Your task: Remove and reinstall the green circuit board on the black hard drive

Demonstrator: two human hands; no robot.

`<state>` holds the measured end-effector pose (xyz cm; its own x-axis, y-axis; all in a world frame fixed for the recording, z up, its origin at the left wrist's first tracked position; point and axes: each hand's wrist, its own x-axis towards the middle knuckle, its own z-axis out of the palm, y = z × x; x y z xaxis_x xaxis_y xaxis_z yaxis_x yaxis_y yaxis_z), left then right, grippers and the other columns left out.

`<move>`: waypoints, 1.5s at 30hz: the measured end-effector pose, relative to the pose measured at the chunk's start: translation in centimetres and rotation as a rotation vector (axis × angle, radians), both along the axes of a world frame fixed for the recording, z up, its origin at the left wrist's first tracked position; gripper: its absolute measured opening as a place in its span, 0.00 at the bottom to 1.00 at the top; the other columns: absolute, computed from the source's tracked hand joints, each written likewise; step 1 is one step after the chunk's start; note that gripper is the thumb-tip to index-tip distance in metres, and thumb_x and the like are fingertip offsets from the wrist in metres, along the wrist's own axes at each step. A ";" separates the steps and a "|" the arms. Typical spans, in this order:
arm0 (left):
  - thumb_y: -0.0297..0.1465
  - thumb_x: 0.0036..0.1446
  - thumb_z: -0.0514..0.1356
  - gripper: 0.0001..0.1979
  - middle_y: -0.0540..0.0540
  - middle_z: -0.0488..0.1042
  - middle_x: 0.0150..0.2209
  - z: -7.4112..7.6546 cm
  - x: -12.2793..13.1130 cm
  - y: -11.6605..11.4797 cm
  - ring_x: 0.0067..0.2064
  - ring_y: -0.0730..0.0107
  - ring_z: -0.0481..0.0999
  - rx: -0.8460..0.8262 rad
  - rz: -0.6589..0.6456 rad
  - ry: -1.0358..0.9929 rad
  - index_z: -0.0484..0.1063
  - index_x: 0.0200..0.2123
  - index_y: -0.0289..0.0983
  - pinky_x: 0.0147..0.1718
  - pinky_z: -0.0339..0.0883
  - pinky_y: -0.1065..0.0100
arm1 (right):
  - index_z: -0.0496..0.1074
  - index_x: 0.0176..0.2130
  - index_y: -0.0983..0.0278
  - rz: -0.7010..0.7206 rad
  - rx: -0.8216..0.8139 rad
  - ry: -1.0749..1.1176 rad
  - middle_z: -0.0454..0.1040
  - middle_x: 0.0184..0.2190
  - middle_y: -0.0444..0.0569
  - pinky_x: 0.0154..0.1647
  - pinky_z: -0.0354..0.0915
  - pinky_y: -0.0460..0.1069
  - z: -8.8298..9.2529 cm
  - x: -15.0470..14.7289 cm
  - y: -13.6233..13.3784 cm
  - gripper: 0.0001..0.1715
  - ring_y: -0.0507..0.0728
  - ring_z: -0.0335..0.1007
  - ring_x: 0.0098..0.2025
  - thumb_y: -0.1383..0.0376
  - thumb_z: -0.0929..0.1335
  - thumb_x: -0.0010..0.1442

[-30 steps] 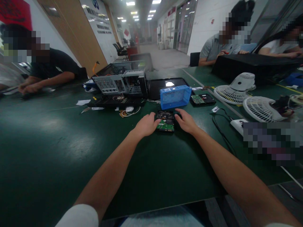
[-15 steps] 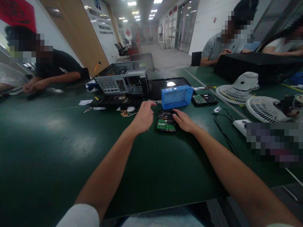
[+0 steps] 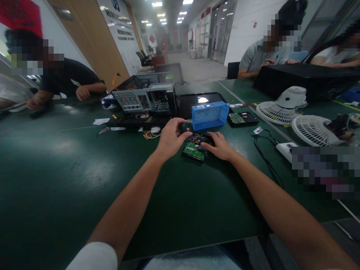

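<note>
A hard drive (image 3: 195, 150) lies on the green tabletop in front of me, its green circuit board facing up and its body turned at a slight angle. My right hand (image 3: 221, 147) grips it at the right side, thumb over the top and fingers round the far right edge. At the upper left of the drive is my left hand (image 3: 172, 139), with thumb and fingers apart and nothing between them. Its thumb tip reaches the drive's far left corner; whether it touches I cannot tell. Just behind the drive stands a blue plastic bin (image 3: 210, 116) on its side.
An opened computer case (image 3: 146, 99) stands at the back left, with paper scraps and a white cable before it. A second hard drive (image 3: 243, 118) lies right of the bin. White fan parts (image 3: 277, 111) and a power strip (image 3: 287, 150) are at right. Other people sit around the table.
The hard drive has turned clockwise, its near end shifting slightly toward me. My right thumb has come over its top. My left thumb has spread toward the drive. The person at left has moved a hand.
</note>
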<state>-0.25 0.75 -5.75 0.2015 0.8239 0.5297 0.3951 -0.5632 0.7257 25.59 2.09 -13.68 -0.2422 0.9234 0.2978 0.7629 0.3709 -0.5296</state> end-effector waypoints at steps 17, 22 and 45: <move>0.29 0.57 0.67 0.19 0.41 0.72 0.52 -0.8 0.2 0.1 0.48 0.62 0.78 -0.009 -0.030 -0.032 0.68 0.51 0.41 0.45 0.77 0.59 | 0.65 0.64 0.62 -0.040 0.013 -0.038 0.68 0.56 0.61 0.62 0.60 0.67 0.0 -0.2 -0.3 0.43 0.72 0.63 0.60 0.39 0.67 0.61; 0.29 0.57 0.67 0.19 0.41 0.72 0.53 -0.9 0.2 0.2 0.51 0.59 0.77 0.001 -0.012 -0.003 0.68 0.51 0.41 0.45 0.77 0.59 | 0.66 0.64 0.61 -0.044 0.024 -0.041 0.69 0.54 0.61 0.62 0.60 0.67 -0.1 -0.2 -0.3 0.43 0.72 0.63 0.59 0.39 0.67 0.61; 0.29 0.56 0.68 0.20 0.42 0.72 0.50 -1.2 0.0 0.6 0.47 0.61 0.78 0.091 -0.021 -0.013 0.69 0.51 0.41 0.41 0.77 0.61 | 0.62 0.67 0.59 0.059 0.096 -0.063 0.65 0.59 0.59 0.65 0.57 0.66 1.1 -0.6 -1.2 0.40 0.69 0.60 0.63 0.43 0.64 0.65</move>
<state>-0.23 1.37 -7.00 0.2108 0.7681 0.6046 0.3733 -0.6349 0.6765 25.01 0.93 -12.58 -0.3167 0.8748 0.3668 0.7689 0.4632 -0.4409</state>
